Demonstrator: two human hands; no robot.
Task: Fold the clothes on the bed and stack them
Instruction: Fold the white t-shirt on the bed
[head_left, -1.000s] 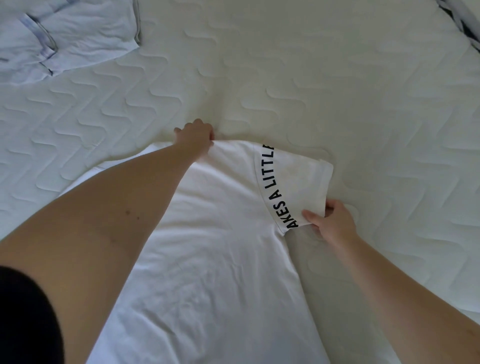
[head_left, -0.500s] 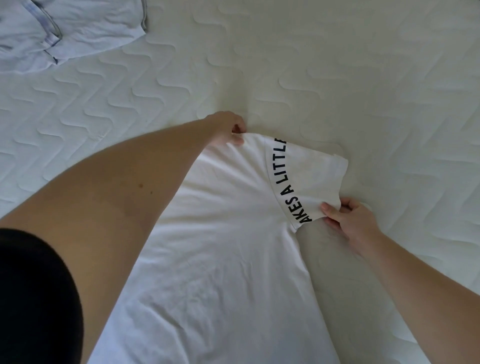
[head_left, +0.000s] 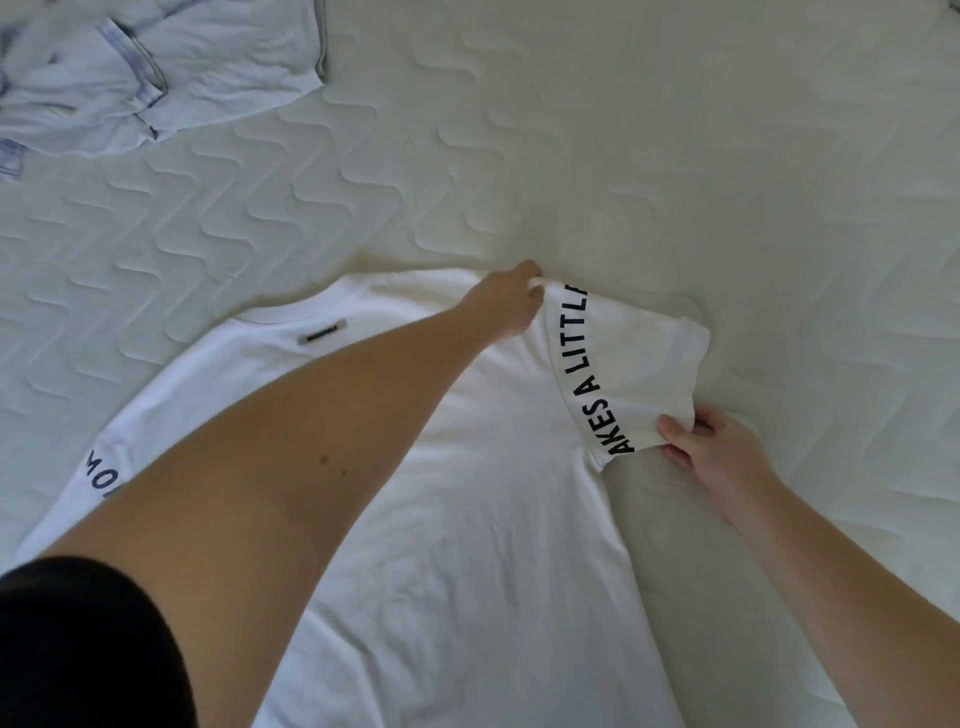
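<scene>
Left hand (head_left: 506, 301) reaches across the white T-shirt (head_left: 467, 519) and pinches the fabric at the top of the right shoulder, fingers curled round a small fold of cloth just where the black lettering begins. Right hand (head_left: 719, 457) grips the lower corner of the short sleeve (head_left: 634, 364), thumb on top and fingers tucked beneath, so the sleeve is held taut between the two hands. Compared with a second ago, the left hand has travelled along the shoulder line from near the collar out to the sleeve seam, and the neck label (head_left: 322, 331) and part of the opposite sleeve's print now show where the arm used to cover them; the right hand has kept much the same hold on the sleeve corner. That shift suggests the person has finished finding the fold line and is set to turn the sleeve and side panel inward over the back of the shirt, which would be the first fold, so this garment is only at its start. The shirt lies back-up and mostly flat on the quilted bed (head_left: 675, 156), its hem running out of view below. A pale blue garment (head_left: 156, 73) sits well apart at the far left corner, seemingly folded over already, though whether it is the start of a stack I cannot tell.
</scene>
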